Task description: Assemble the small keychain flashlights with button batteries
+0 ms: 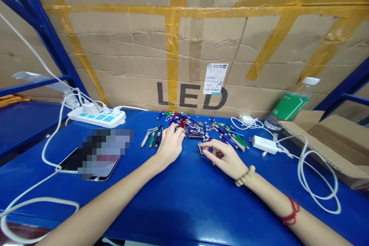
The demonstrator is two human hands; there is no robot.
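Facing a carton (138, 46) lettered "LED", the right hand (226, 157) pinches a pale clip (200, 148) beside coloured tubes (196, 137) heaped on the blue table (184, 200), the half-curled left hand (170, 144) among them, its hold unclear.

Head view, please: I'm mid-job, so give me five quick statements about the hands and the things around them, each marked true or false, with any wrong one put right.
1. The left hand is at the pile of small parts. True.
2. The bead bracelet and the red cord are on different arms. False: the bead bracelet and the red cord are both on the right arm.
3. A small clip is at the right hand's fingertips. True.
4. The bottle is beside the power strip. False: the bottle is at the far right, the power strip at the left.
5. The green tube lies between a silver tube and a black tube. True.
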